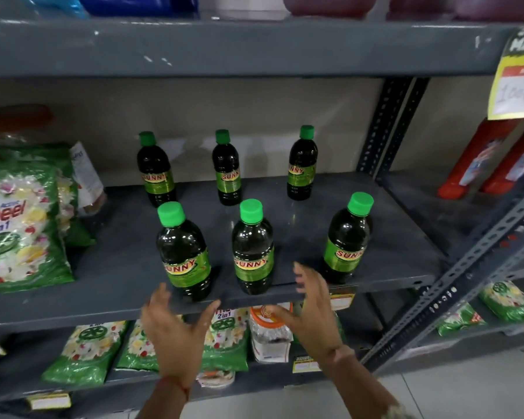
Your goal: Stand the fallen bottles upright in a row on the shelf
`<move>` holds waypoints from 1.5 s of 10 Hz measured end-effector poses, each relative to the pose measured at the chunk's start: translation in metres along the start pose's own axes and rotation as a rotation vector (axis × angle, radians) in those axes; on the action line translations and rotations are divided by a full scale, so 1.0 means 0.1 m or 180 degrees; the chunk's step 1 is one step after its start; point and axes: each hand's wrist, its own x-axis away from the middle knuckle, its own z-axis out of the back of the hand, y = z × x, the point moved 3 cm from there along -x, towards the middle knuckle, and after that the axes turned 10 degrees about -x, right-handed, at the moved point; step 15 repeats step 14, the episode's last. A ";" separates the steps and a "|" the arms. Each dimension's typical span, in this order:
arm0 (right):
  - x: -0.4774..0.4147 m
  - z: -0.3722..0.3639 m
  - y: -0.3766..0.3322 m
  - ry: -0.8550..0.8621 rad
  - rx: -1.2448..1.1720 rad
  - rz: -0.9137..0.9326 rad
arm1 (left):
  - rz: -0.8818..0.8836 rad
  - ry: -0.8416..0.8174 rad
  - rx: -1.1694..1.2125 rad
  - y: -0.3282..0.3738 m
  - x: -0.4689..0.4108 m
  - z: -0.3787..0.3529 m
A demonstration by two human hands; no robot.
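Six dark bottles with green caps stand upright on the grey shelf [285, 207], in two rows of three.

Back row, near the rear wall:
- back-left bottle [155, 170]
- back-middle bottle [226, 169]
- back-right bottle [302, 164]

Front row, near the shelf's front edge:
- front-left bottle [183, 252]
- front-middle bottle [252, 247]
- front-right bottle [347, 238]

Each bottle carries a green label reading SUNNY. The bottles stand apart from one another — none touch.

The left hand [176, 331] is in front of the shelf edge, just below the front-left bottle, palm turned inward, fingers spread wide and empty. The right hand [312, 313] is raised before the edge between the front-middle and front-right bottles, fingers likewise spread and holding nothing; its fingertips are blurred. Neither hand touches a bottle.

A green detergent bag [15, 225] lies on the same shelf at the left, well apart from the bottles. More such bags and a clear jar [270, 334] with an orange-and-white lid sit on the shelf below. A yellow price tag [518, 80] hangs at upper right — red bottles [481, 158] stand under it in the next bay.
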 end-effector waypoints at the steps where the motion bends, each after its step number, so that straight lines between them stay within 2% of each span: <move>1: -0.40 -0.20 -0.06 -0.0498 -0.0037 -0.0472 | 0.0039 -0.0333 -0.0180 0.04 -0.29 -0.10; 3: -0.47 -0.49 -0.12 -0.0456 0.0343 -0.0296 | 0.0215 -0.0526 -0.0012 -0.16 -0.41 -0.01; 6: -0.55 -0.75 -0.33 -0.0306 0.0300 -0.0014 | 0.0368 -0.0211 0.0418 -0.64 -0.82 0.42; 7: -0.55 -0.80 -0.36 -0.0318 0.0318 0.0000 | 0.0456 -0.0282 0.0375 -0.77 -0.84 0.45; 13: -0.48 -1.08 -0.37 -0.0519 0.0266 -0.0277 | 0.0448 -0.0425 0.0407 -1.03 -0.87 0.55; 14: -0.29 -1.11 -0.27 -0.0514 -0.0113 -0.0396 | 0.0457 -0.0461 0.0326 -1.16 -0.74 0.52; 15: -0.29 -1.11 -0.27 -0.0514 -0.0113 -0.0396 | 0.0457 -0.0461 0.0326 -1.16 -0.74 0.52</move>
